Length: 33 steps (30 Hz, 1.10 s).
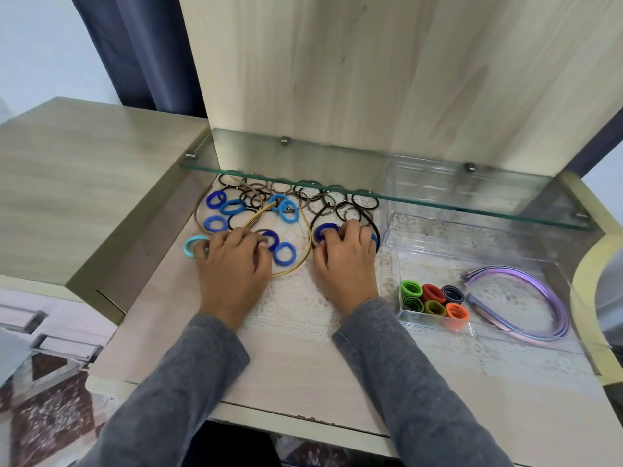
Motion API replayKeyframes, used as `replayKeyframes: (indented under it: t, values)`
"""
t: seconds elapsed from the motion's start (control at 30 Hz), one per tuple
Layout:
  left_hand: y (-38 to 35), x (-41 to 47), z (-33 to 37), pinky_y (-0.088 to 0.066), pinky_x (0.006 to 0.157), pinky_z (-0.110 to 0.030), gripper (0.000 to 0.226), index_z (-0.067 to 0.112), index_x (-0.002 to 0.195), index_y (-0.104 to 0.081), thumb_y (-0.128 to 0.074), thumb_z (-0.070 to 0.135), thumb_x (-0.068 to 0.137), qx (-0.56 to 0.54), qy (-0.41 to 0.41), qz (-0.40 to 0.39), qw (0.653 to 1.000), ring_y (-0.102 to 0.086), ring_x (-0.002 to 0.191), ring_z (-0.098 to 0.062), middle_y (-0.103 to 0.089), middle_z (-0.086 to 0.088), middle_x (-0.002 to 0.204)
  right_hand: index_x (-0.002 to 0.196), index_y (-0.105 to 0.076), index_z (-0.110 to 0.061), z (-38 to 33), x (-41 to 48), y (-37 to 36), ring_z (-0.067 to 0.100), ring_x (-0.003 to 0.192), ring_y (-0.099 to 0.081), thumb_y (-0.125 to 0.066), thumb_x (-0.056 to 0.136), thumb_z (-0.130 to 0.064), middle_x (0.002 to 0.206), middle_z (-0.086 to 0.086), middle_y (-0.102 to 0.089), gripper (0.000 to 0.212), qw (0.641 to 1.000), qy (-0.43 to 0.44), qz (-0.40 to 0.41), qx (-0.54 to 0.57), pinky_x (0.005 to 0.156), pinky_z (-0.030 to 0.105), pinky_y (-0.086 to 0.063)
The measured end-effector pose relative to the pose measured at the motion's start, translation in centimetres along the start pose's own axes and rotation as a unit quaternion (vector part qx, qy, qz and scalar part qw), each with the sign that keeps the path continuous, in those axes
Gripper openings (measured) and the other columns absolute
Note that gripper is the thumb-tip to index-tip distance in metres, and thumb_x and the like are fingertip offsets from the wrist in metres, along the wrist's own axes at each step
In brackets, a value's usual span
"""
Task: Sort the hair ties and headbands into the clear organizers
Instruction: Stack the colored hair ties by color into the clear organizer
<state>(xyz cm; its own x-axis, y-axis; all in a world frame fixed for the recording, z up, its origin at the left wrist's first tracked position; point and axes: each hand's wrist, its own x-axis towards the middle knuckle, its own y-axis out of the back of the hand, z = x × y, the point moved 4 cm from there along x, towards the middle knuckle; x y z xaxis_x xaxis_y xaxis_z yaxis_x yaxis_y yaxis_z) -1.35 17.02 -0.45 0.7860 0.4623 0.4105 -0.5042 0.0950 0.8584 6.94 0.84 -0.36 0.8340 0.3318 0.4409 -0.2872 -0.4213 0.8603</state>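
Note:
Blue hair ties (232,207) lie in a loose pile on a lace mat, with thin brown and black elastics (305,194) behind them. A gold headband (305,254) and a black headband (317,215) curve through the pile. My left hand (232,267) lies palm down on the pile with fingers curled; its thumb and forefinger pinch a dark blue hair tie (272,236), and its little finger lies over a light blue tie (189,247). My right hand (344,261) pinches another dark blue tie (326,229). To the right, a small clear box (435,323) holds coloured ties inside a clear tray (438,257).
Purple headbands (536,291) lie in the clear tray. A glass shelf (371,193) overhangs the back of the pile and a taller clear organizer (421,183). A wooden panel rises behind, and a raised wooden ledge (84,183) borders the left. The desk edge is near me.

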Motion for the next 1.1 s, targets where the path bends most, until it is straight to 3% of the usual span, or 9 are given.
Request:
replayKeyframes:
  t: [0.23, 0.4, 0.67, 0.8, 1.1]
  values:
    - [0.6, -0.2, -0.1, -0.027, 0.093, -0.04, 0.025, 0.032, 0.101, -0.069, -0.051, 0.045, 0.088, -0.025, 0.012, 0.039, 0.999, -0.056, 0.106, -0.017, -0.067, 0.013, 0.109, 0.091, -0.064, -0.011, 0.3, 0.2, 0.0, 0.029, 0.089, -0.046, -0.056, 0.09, -0.028, 0.092, 0.01, -0.057, 0.02, 1.0, -0.01, 0.027, 0.011, 0.076, 0.041, -0.038]
    - [1.2, -0.6, 0.1, -0.027, 0.095, -0.04, 0.026, 0.032, 0.101, -0.07, -0.069, 0.052, 0.084, -0.04, -0.004, 0.054, 0.998, -0.059, 0.103, -0.017, -0.068, 0.013, 0.107, 0.094, -0.064, -0.012, 0.5, 0.2, 0.0, 0.029, 0.096, -0.047, -0.057, 0.091, -0.032, 0.096, 0.01, -0.058, 0.022, 0.999, -0.029, 0.013, 0.034, 0.08, 0.042, -0.037]
    - [1.5, -1.0, 0.2, -0.031, 0.091, -0.041, 0.025, 0.026, 0.094, -0.067, -0.049, 0.042, 0.096, -0.076, -0.067, 0.067, 0.993, -0.06, 0.098, -0.019, -0.069, 0.009, 0.103, 0.097, -0.062, -0.014, 1.0, 0.3, 0.2, 0.028, 0.098, -0.046, -0.063, 0.088, -0.038, 0.1, 0.008, -0.056, 0.025, 0.995, -0.054, 0.011, 0.087, 0.084, 0.044, -0.041]
    - [1.9, -1.8, 0.2, -0.034, 0.088, -0.04, 0.021, 0.027, 0.097, -0.068, -0.053, 0.041, 0.094, -0.069, -0.117, 0.058, 0.989, -0.058, 0.099, -0.018, -0.065, 0.01, 0.105, 0.098, -0.063, -0.015, 1.0, 0.3, 0.3, 0.028, 0.099, -0.046, -0.062, 0.089, -0.039, 0.1, 0.008, -0.057, 0.025, 0.996, -0.053, 0.014, 0.075, 0.085, 0.044, -0.041]
    - [1.3, -1.0, 0.0, -0.035, 0.09, -0.044, 0.019, 0.034, 0.104, -0.072, -0.069, 0.042, 0.087, -0.029, -0.063, -0.004, 0.998, -0.055, 0.106, -0.02, -0.065, 0.009, 0.109, 0.096, -0.066, -0.016, 0.7, 0.0, 0.6, 0.032, 0.101, -0.049, -0.062, 0.09, -0.035, 0.1, 0.01, -0.058, 0.02, 0.997, -0.045, 0.026, 0.051, 0.085, 0.045, -0.039]
